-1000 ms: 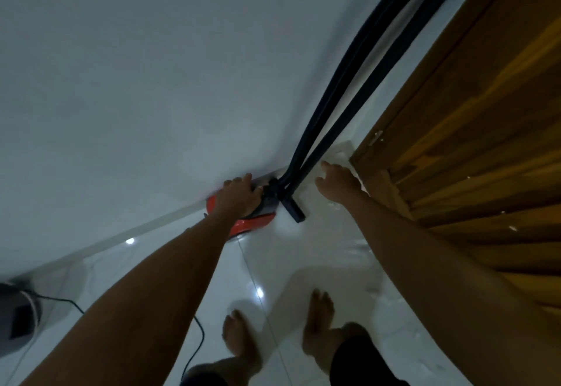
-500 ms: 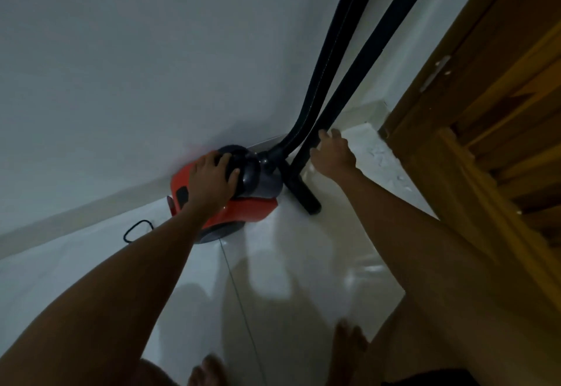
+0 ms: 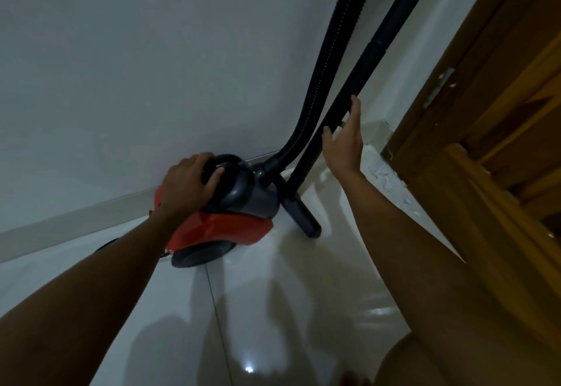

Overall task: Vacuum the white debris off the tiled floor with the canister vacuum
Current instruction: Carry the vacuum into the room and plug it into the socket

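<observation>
1. Head view: vacuum [image 3: 224, 218] sits by the wall; left hand [image 3: 188, 185] grips its handle [image 3: 226, 162]; right hand [image 3: 344, 142], fingers fairly straight, touches the wand [image 3: 364, 76] without closing on it.
2. Debris [image 3: 382, 173] lies beside the door [image 3: 485, 112], apparently untouched; suction likely not begun; hose [image 3: 331, 51] leans upright.
3. No brand or writing is readable.
</observation>
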